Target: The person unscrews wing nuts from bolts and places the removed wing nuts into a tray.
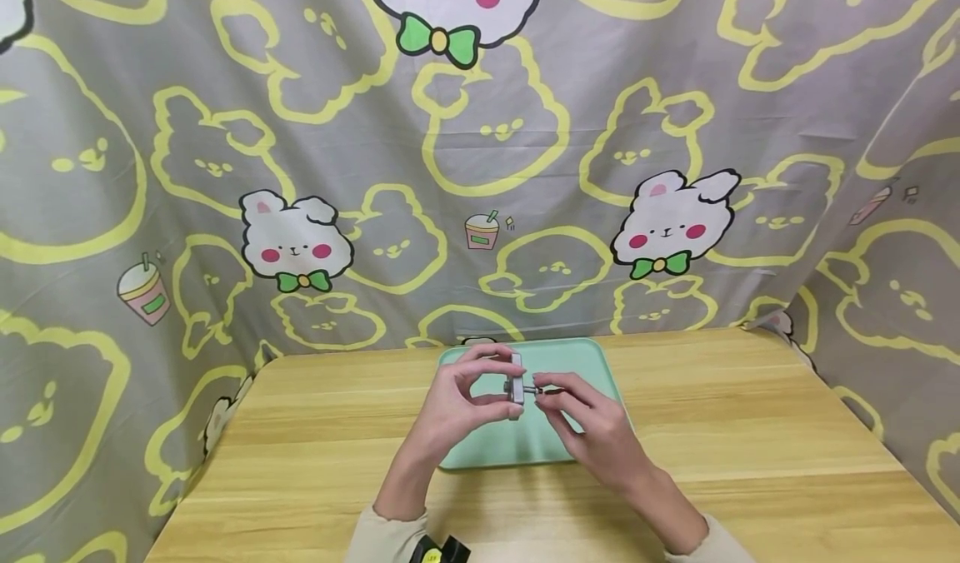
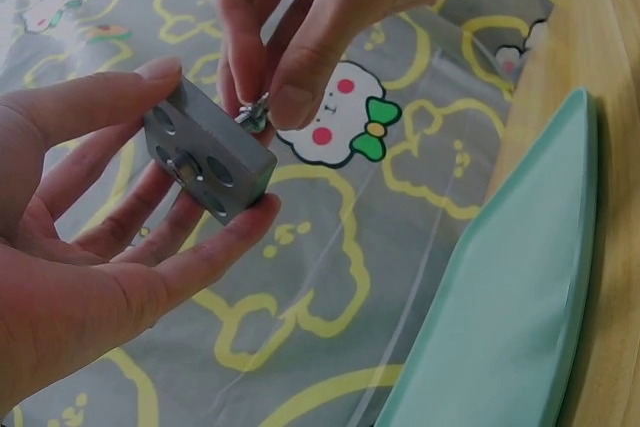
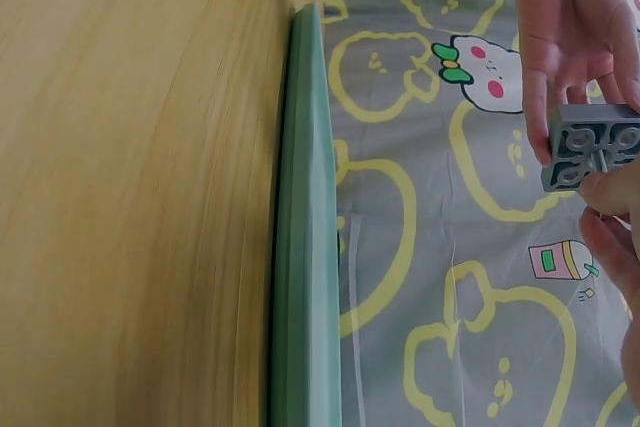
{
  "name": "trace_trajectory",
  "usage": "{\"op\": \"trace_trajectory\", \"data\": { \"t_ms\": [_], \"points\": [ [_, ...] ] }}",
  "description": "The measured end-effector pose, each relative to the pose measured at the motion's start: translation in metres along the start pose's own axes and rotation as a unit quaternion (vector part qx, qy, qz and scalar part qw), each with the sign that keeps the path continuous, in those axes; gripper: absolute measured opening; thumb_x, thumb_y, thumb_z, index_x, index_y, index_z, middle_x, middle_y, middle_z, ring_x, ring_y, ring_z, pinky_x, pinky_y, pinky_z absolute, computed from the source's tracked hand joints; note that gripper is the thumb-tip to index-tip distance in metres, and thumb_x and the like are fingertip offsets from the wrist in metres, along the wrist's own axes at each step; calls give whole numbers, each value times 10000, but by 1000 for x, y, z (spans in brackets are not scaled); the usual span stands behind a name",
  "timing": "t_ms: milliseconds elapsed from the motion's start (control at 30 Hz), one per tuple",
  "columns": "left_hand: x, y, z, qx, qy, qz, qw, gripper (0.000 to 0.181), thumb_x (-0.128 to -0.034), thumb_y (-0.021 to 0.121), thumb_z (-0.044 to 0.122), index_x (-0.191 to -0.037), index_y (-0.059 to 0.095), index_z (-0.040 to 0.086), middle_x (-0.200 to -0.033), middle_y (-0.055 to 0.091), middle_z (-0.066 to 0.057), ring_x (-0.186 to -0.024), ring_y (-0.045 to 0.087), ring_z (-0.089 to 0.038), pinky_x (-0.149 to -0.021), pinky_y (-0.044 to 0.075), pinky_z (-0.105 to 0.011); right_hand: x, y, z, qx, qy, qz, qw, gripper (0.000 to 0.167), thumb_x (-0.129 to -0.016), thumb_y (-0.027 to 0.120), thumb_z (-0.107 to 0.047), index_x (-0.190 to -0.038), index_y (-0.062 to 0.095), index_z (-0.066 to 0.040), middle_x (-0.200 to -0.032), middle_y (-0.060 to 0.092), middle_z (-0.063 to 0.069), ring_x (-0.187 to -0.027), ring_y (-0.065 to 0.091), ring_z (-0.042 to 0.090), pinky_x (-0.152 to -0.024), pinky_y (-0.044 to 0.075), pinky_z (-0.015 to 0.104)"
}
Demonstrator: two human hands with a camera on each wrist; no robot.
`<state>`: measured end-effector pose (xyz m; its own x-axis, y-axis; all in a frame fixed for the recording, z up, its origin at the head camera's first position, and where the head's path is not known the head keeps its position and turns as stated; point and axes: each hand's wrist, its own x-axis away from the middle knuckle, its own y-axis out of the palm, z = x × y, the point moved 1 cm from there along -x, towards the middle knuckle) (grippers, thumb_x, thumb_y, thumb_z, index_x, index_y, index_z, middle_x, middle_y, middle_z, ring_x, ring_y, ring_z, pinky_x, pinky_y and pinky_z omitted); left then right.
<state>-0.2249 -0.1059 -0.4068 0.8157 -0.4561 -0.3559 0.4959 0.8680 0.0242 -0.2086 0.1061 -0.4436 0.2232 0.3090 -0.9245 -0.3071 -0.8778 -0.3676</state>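
A grey square block (image 1: 517, 380) with round holes is held up over the tray by my left hand (image 1: 457, 401), thumb on one edge and fingers on the opposite edge. Through the block's centre runs a metal bolt (image 1: 529, 390); in the left wrist view its end (image 2: 184, 166) sits in the middle of the holes. My right hand (image 1: 596, 430) pinches the part of the bolt that sticks out on the other side. A small dark piece shows by those fingers, too small to make out. Ribbed recesses mark the block's (image 3: 575, 137) right side in the right wrist view.
Beneath both hands lies a mint-green tray (image 1: 491, 455) on a wooden table (image 1: 315, 430). A grey curtain (image 1: 480, 163) with yellow and white cartoon animals hangs behind the table and along both sides. A black strapped device (image 1: 438, 550) sits at the left sleeve.
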Motion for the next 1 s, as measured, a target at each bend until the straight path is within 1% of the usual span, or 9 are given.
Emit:
{"op": "trace_trajectory", "data": {
  "t_ms": [133, 233, 333, 400, 533, 600, 667, 833, 1000],
  "points": [
    [0, 0, 1, -4, -49, 33, 10000, 365, -794, 821, -110, -1145, 731, -71, -1379, 513, -199, -1258, 533, -314, -934, 608, -488, 1, 1, 0, -107, 260, 12, 9996, 107, -1010, 673, -134, -975, 729, -51, -1146, 697, 111, -965, 713, 267, -913, 585, 212],
    [1, -1, 3, -19, -52, 53, 10000, 377, -792, 820, -116, -1155, 720, -92, -1384, 513, -201, -1270, 522, -314, -933, 609, -482, 1, 0, -1, -492, 796, 101, 9956, 117, -910, 790, -64, -1014, 738, -54, -1157, 702, 108, -1011, 697, 281, -962, 566, 221],
    [1, 0, 4, -32, -20, 68, 10000, 387, -787, 819, -123, -1158, 711, -108, -1383, 515, -202, -1279, 513, -312, -929, 610, -481, -1, -3, -3, -1227, 1624, 190, 9789, 297, -831, 806, 80, -1096, 731, -32, -1177, 696, 135, -1047, 693, 290, -957, 587, 276],
    [1, 0, 4, -52, 9, 71, 10000, 380, -784, 820, -124, -1150, 721, -94, -1374, 518, -200, -1272, 516, -310, -924, 613, -480, -1, -5, -4, -1721, 2448, 202, 9540, 327, -858, 769, 101, -1158, 713, -15, -1190, 691, 153, -1072, 699, 262, -928, 604, 301],
    [-1, 2, 4, -147, 98, 22, 9998, 375, -778, 819, -134, -1138, 734, -72, -1364, 514, -212, -1248, 528, -312, -911, 619, -477, -1, -10, -3, -2684, 4107, 102, 8713, 284, -972, 686, 3, -1252, 657, 35, -1206, 671, 206, -1052, 724, 248, -879, 627, 369],
    [-1, 3, 4, -208, 111, -10, 9997, 374, -777, 818, -136, -1135, 738, -64, -1363, 511, -214, -1244, 527, -311, -912, 620, -474, -1, -12, -1, -2974, 4662, 36, 8332, 307, -984, 696, -69, -1265, 647, 44, -1197, 669, 218, -1021, 735, 271, -863, 633, 399],
    [-1, 4, 3, -261, 108, -29, 9996, 372, -779, 819, -133, -1135, 741, -58, -1359, 513, -202, -1241, 523, -311, -918, 618, -470, 0, -12, 0, -3191, 4948, -53, 8083, 323, -983, 707, -100, -1268, 647, 40, -1174, 674, 237, -992, 741, 310, -852, 638, 424],
    [0, 4, 2, -401, 85, -36, 9992, 363, -784, 825, -119, -1129, 752, -32, -1349, 528, -170, -1236, 525, -309, -923, 616, -471, 1, -10, 2, -3434, 5344, -177, 7721, 350, -963, 740, -127, -1246, 656, 59, -1099, 705, 242, -938, 750, 349, -832, 643, 455],
    [0, 6, 2, -395, 84, -65, 9992, 355, -786, 820, -124, -1123, 751, -37, -1342, 533, -164, -1232, 530, -309, -926, 614, -482, 2, -8, 1, -3512, 5338, -225, 7689, 338, -958, 743, -115, -1224, 659, 77, -1055, 718, 241, -896, 757, 325, -816, 646, 462]
  ]
}}
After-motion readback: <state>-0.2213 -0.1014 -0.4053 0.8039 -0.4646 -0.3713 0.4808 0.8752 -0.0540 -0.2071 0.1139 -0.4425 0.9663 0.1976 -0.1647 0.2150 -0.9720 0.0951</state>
